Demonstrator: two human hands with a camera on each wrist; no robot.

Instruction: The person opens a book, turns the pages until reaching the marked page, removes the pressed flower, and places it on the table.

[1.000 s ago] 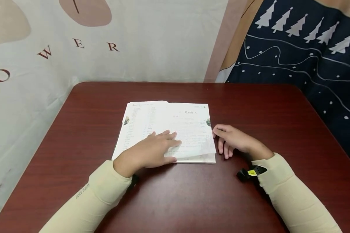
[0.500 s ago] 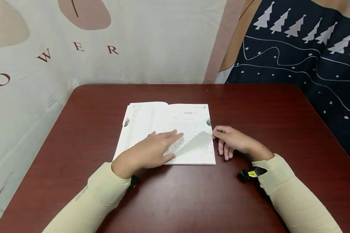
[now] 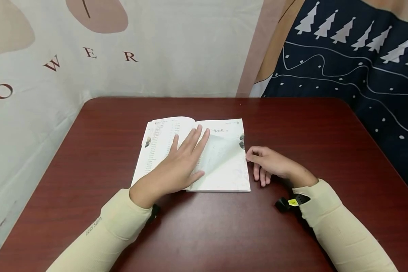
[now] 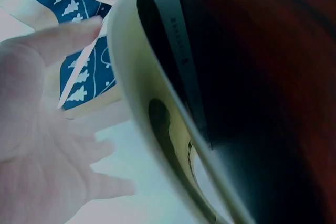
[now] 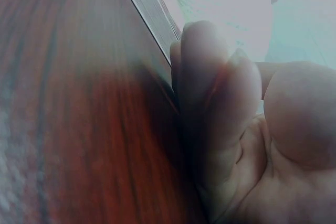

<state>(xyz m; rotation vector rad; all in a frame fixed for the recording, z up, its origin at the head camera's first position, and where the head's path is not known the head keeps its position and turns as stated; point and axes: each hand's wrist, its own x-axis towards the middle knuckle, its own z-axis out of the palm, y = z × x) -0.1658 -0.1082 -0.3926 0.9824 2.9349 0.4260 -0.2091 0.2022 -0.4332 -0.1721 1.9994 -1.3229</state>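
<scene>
An open book (image 3: 229,173) with printed pages lies on the table. One right-hand leaf (image 3: 214,151) is lifted and folded back diagonally, its far edge near my left fingers. My left hand (image 3: 171,170) stretches over the middle of the book, fingers straight and spread, thumb at the leaf's lower part. In the left wrist view, the curled paper (image 4: 131,77) arches beside the left hand (image 4: 47,129). My right hand (image 3: 272,162) rests on the table at the book's right edge, fingers loosely bent. The right wrist view shows its fingers (image 5: 205,77) close beside the page block (image 5: 149,9).
The dark red wooden table (image 3: 204,234) extends around the book on all sides. Behind it hangs a pale cloth (image 3: 176,68) with letters, and at the right a navy cloth (image 3: 343,71) with white trees. A black wrist camera (image 3: 283,204) sits under the right cuff.
The right-hand leaf's lower corner has lifted and folded up toward the left, baring the page beneath. My left hand has swung its fingers away toward the book's top. The right hand stays in place.
</scene>
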